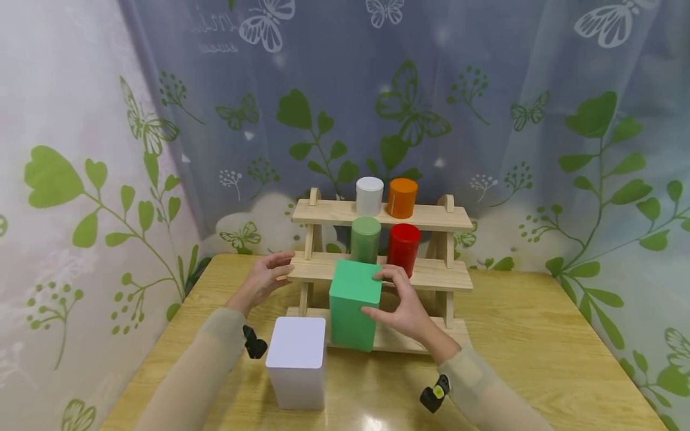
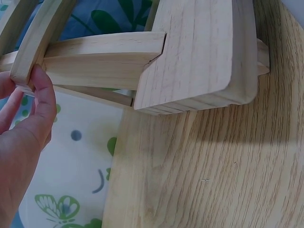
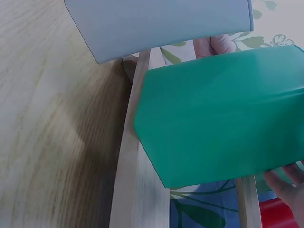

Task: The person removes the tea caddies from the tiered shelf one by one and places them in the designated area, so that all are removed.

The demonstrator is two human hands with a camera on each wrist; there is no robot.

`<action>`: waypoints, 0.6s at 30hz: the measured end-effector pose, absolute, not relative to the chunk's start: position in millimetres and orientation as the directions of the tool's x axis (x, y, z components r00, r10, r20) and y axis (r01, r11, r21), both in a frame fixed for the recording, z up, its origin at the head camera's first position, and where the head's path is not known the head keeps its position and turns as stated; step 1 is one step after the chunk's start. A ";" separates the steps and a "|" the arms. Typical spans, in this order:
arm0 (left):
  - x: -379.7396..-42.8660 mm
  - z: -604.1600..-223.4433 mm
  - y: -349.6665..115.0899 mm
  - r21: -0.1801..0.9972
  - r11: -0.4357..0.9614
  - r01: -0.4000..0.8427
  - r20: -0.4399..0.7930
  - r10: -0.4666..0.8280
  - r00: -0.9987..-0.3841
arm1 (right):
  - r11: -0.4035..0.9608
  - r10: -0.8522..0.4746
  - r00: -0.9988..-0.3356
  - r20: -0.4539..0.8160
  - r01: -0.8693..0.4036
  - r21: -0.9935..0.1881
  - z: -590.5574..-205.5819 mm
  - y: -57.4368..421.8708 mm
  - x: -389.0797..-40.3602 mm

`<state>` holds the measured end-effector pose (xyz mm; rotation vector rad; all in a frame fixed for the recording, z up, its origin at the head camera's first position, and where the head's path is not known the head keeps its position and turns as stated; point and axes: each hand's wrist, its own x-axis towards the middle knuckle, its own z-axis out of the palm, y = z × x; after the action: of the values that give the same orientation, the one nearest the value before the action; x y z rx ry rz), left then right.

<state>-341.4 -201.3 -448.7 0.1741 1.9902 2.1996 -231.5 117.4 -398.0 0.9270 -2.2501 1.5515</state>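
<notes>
My left hand (image 1: 263, 280) pinches the left end of the middle board of a three-tier wooden rack (image 1: 318, 267); the left wrist view shows thumb and fingers at the board's end (image 2: 23, 71). A tall green box (image 1: 353, 320) stands upright on the rack's lowest board, left of its middle. My right hand (image 1: 404, 305) holds this box from the right, fingers at the top edge and thumb on its front. In the right wrist view the green box (image 3: 223, 118) hides most of the fingers. A white box (image 1: 296, 365) stands on the table in front of the rack.
A white cylinder (image 1: 369, 196) and an orange cylinder (image 1: 402, 199) stand on the top board. Behind the green box, a green cylinder (image 1: 365, 240) and a red cylinder (image 1: 403, 248) occupy the middle board. A patterned curtain (image 1: 334, 90) hangs behind the wooden table (image 1: 517, 359).
</notes>
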 end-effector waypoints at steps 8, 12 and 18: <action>-343.1 -454.0 -202.3 0.995 -0.090 -0.035 -0.017 0.186 -0.982 | 0.206 -0.334 -0.744 0.579 -0.657 -0.725 -401.8 121.8 -223.8; -343.6 -454.3 -201.9 0.996 -0.087 -0.028 -0.012 0.185 -0.983 | 0.226 -0.323 -0.738 0.592 -0.667 -0.710 -402.5 124.2 -220.1; -343.6 -452.4 -201.5 0.994 -0.099 -0.051 -0.032 0.190 -0.981 | 0.251 -0.325 -0.723 0.610 -0.687 -0.682 -400.8 126.7 -213.9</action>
<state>-343.6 -201.5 -452.4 0.1562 1.9908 2.2093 -213.9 126.7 -400.8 0.9299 -2.1842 1.4637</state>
